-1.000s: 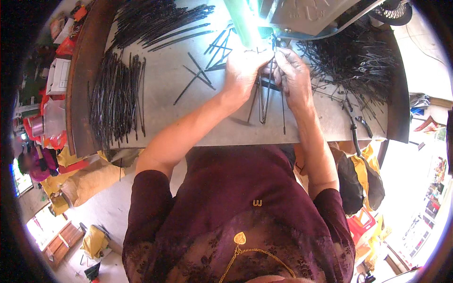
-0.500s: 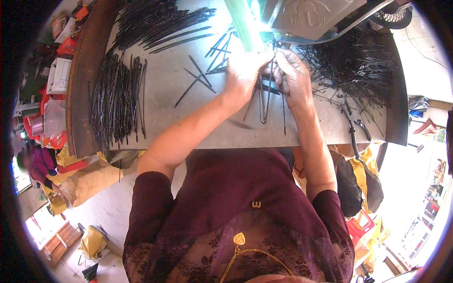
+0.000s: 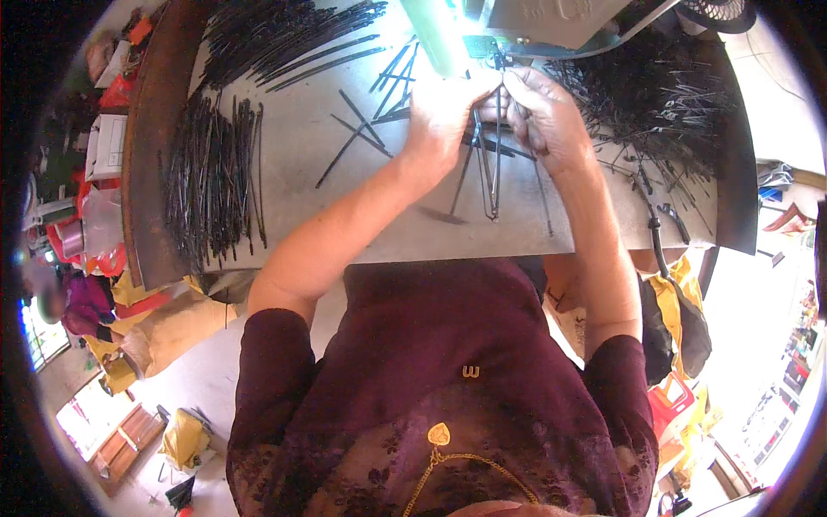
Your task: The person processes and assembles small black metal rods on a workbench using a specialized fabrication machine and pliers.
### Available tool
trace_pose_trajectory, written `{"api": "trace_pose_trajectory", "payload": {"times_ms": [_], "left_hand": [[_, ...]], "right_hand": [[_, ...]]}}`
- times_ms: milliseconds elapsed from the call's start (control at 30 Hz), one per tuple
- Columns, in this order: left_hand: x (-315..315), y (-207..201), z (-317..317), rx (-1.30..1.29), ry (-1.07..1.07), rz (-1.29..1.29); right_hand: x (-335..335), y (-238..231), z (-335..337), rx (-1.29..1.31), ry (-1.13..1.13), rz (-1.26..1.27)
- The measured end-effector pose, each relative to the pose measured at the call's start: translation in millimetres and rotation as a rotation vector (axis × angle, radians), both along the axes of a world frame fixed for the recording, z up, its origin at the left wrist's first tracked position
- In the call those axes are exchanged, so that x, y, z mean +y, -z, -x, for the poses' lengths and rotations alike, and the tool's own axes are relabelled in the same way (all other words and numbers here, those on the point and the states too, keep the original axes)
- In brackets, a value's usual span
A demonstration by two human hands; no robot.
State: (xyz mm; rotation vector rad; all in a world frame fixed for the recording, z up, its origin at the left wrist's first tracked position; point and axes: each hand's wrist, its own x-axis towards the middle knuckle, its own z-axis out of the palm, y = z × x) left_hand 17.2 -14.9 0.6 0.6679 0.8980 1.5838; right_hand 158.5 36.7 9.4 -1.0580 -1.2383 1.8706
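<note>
My left hand (image 3: 441, 116) is closed on thin black rods (image 3: 494, 185), which hang below its fingers over the tabletop. Beside it, my right hand (image 3: 551, 116) is pinched shut on a slim black rod (image 3: 543, 194) whose tail slants down past the palm. The fingertips of both hands meet just under the head of a bench machine (image 3: 560, 19), beneath a bright lamp tube (image 3: 433, 39). Glare and fingers hide the rods' upper ends. Several loose black rods (image 3: 353, 138) lie crossed left of my left hand.
Stacked black rods (image 3: 215, 181) cover the table's left side, with another bundle (image 3: 284, 34) behind. A tangled heap of rods (image 3: 655, 103) fills the right, beside a black cable (image 3: 655, 237). Raised brown edges (image 3: 148, 155) bound the table (image 3: 327, 233). A person (image 3: 82, 302) is at far left.
My right hand has shifted slightly right and its rod now slants outward instead of hanging straight. My left hand stays near the machine head. The whole view has shifted a little.
</note>
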Motion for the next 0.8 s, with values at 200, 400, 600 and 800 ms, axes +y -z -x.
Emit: {"api": "trace_pose_trajectory", "payload": {"times_ms": [200,400,600,800], "left_hand": [[2,-7,-3,-0.048,0.0,0.079],[9,10,0,0.018,-0.071,-0.019],[-5,-12,3,0.093,-0.031,0.059],[-51,-63,59,0.489,-0.051,0.296]], "right_hand": [[-2,-1,2,0.111,0.033,0.093],[-13,-8,7,0.108,0.03,0.057],[-27,-6,20,0.012,0.17,-0.107],[-63,-30,13,-0.178,-0.142,-0.154]]}}
